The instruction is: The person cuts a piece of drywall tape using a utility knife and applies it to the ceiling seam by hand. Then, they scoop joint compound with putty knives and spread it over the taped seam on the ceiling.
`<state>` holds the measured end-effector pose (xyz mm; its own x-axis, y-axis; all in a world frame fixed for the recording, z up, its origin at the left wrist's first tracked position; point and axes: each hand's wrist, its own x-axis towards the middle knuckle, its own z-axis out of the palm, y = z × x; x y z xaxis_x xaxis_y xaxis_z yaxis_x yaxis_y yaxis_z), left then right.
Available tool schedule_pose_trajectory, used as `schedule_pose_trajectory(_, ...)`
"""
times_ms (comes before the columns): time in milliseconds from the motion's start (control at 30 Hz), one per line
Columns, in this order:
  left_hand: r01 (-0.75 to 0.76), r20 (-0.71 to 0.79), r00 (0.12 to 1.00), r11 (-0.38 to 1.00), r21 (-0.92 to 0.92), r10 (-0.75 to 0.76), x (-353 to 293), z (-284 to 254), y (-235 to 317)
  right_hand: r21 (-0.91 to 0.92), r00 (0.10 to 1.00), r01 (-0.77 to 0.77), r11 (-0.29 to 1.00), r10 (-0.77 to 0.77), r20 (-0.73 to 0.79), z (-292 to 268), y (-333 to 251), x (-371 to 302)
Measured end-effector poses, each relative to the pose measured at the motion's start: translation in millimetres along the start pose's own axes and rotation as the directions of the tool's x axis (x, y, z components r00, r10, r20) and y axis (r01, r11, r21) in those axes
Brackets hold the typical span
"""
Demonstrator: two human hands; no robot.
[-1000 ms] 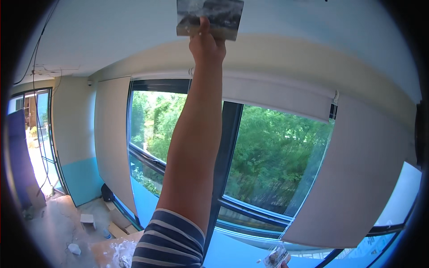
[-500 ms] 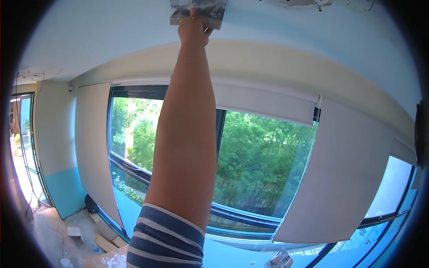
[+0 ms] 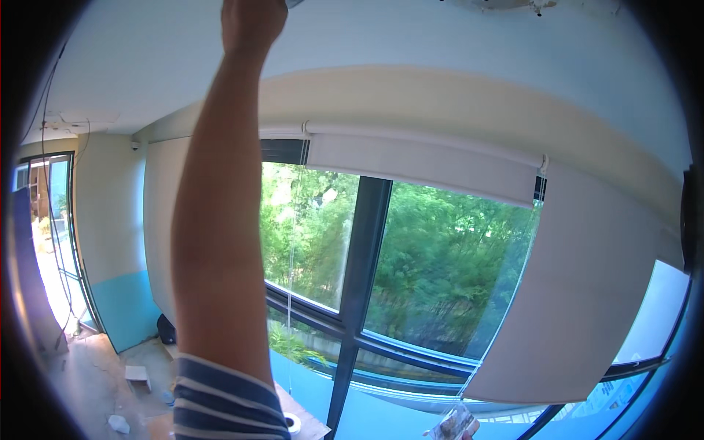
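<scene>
My left hand [image 3: 253, 22] is raised to the ceiling at the top edge, on an outstretched arm with a striped sleeve. It is closed around a wide putty scraper [image 3: 295, 3], of which only a grey sliver shows beside the hand; the rest is out of view. At the lower edge, right of the middle, a second metal putty blade [image 3: 453, 423] smeared with pale putty sticks up. A small part of my right hand [image 3: 473, 426] shows at its side, gripping it, with most of the fingers hidden.
Bare, damaged ceiling patches [image 3: 513, 6] lie at the top right. Roller blinds [image 3: 565, 293] hang by the large windows [image 3: 440, 257]. Loose wires [image 3: 45, 103] dangle at the left near a doorway. Below are a white box-like piece [image 3: 138, 378] and a board with a roll of tape [image 3: 292, 423].
My left hand has swept left and up with the scraper, which has nearly left the picture. The view has shifted slightly; the blade at the lower edge stays almost in place.
</scene>
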<state>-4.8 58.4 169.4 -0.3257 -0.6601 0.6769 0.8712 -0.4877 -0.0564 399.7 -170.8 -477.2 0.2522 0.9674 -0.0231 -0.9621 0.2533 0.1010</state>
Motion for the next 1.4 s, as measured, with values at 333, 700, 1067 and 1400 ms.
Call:
schedule_pose_trajectory(333,-0.038,-0.078,0.996,0.997,-0.067,0.033,65.2,-59.3,-13.7,0.010,0.994,-0.105,0.994,0.105,-0.017,-13.3,5.5,15.2)
schedule_pose_trajectory(700,-0.370,0.120,0.925,0.928,0.053,0.361,73.7,-27.6,25.1,0.093,0.968,-0.250,0.964,0.251,0.000,-44.5,-0.5,30.8)
schedule_pose_trajectory(1067,-0.062,0.040,0.998,0.990,0.125,0.057,63.1,-106.7,-18.3,-0.095,0.959,-0.263,0.960,0.248,-0.139,-52.8,5.3,58.8)
schedule_pose_trajectory(1400,-0.390,0.153,0.920,0.867,0.309,0.359,122.5,-112.0,-27.2,-0.384,0.889,-0.397,0.834,0.453,0.064,-146.0,-21.7,113.4)
